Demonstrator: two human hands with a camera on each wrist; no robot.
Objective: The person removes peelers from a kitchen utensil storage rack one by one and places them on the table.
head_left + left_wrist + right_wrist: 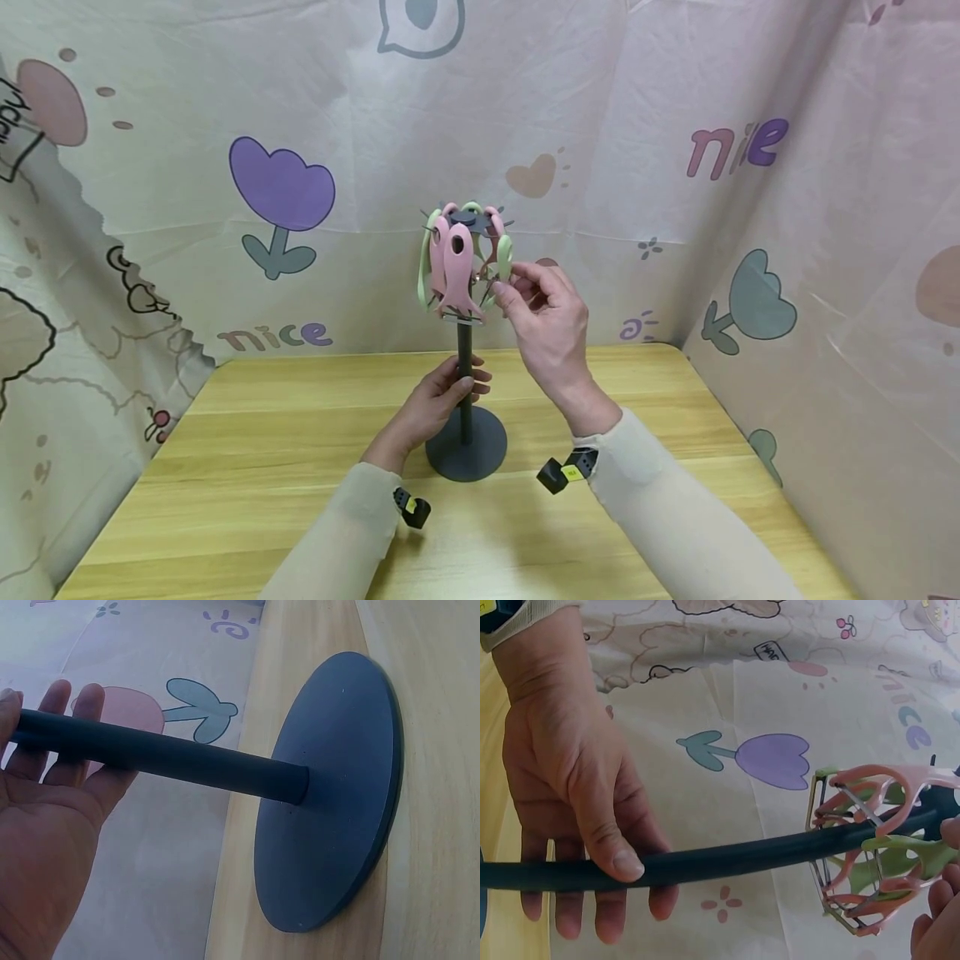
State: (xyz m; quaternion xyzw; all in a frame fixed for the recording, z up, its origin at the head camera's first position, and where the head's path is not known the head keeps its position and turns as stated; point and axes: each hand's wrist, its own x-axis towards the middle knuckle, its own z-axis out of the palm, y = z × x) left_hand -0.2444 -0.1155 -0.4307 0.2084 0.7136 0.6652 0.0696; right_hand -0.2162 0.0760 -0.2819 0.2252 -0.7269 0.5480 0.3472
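A dark display stand with a round base and an upright pole stands on the table. Pink peelers and green ones hang in a ring from the hooks at its top, metal blades downward. My left hand holds the pole partway up, thumb in front and fingers behind it. At the ring's right side, my right hand pinches a green peeler between thumb and fingers. The right wrist view shows that peeler's handle beside the stand's top, with only part of my right hand in frame.
The wooden table reaches back to a patterned cloth behind the stand, and more cloth hangs at both sides. Each wrist carries a small black camera, one on the left sleeve and one on the right sleeve.
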